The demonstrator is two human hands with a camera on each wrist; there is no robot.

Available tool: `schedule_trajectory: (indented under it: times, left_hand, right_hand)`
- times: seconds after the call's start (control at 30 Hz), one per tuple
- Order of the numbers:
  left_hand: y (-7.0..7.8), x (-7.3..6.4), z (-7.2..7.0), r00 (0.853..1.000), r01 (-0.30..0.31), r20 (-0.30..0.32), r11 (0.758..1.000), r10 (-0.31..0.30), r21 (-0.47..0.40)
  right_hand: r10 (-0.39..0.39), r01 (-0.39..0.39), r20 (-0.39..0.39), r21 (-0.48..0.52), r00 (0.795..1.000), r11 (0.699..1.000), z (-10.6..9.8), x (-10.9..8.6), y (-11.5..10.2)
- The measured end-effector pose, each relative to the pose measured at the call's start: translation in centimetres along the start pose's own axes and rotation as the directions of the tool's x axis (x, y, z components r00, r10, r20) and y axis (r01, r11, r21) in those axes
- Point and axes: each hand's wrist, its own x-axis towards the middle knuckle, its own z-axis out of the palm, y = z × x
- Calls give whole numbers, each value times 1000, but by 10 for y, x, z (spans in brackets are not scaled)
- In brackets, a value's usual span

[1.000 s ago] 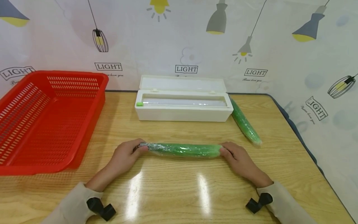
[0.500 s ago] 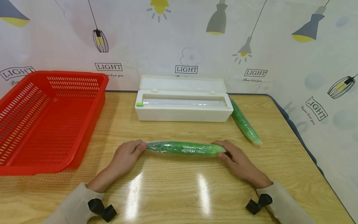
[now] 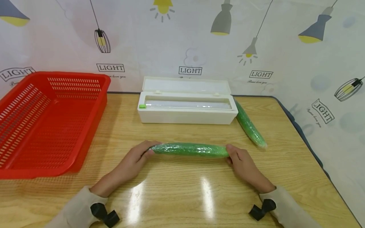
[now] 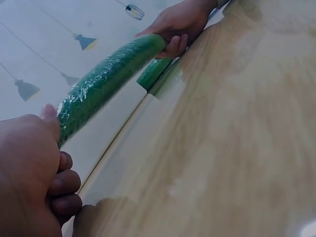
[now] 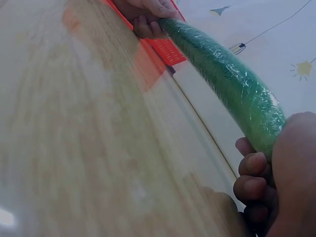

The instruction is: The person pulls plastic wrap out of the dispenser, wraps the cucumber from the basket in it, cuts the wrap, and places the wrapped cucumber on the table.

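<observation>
A long green cucumber [image 3: 189, 149] in clear plastic film stretches level between both hands, held above the table. My left hand [image 3: 135, 161] pinches its darker left end between thumb and fingers. At the paler right end, my right hand [image 3: 243, 164] grips the tip, thumb on the near side and fingers curled beneath. The right wrist view shows the film tight and shiny along the cucumber [image 5: 232, 79]. In the left wrist view the curled fingers [image 4: 65, 185] of the left hand lie below the cucumber's end.
Behind the hands stands a white cling film box [image 3: 186, 116], lid raised, with a green slider at its left. Beside it lies another wrapped cucumber [image 3: 251, 126]. A red plastic basket [image 3: 98, 126] occupies the left of the wooden table [image 3: 171, 202]. A printed wall rises at the back.
The cucumber has been turned in the hands, and its film looks smoother at the left end. The left hand has shifted slightly right; the right hand has changed its grip on the tip.
</observation>
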Motion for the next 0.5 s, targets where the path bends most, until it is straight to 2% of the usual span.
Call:
schedule_trajectory:
  times: [0.1, 0.23, 0.37, 0.5]
  left_hand:
    - [1, 1, 1, 1000, -14, 2, 1000, 15, -22]
    - [3, 2, 3, 999, 24, -34, 999, -25, -27]
    - [3, 3, 6, 991, 73, -109, 997, -71, 20]
    - [5, 5, 6, 971, 180, -156, 983, -182, -28]
  right_hand:
    - [31, -32, 9, 38, 999, 999, 0, 0, -2]
    - [35, -36, 21, 66, 999, 997, 2, 0, -4]
    - [-40, 39, 21, 58, 999, 998, 6, 2, -7]
    - [-85, 84, 31, 24, 996, 996, 9, 6, -8]
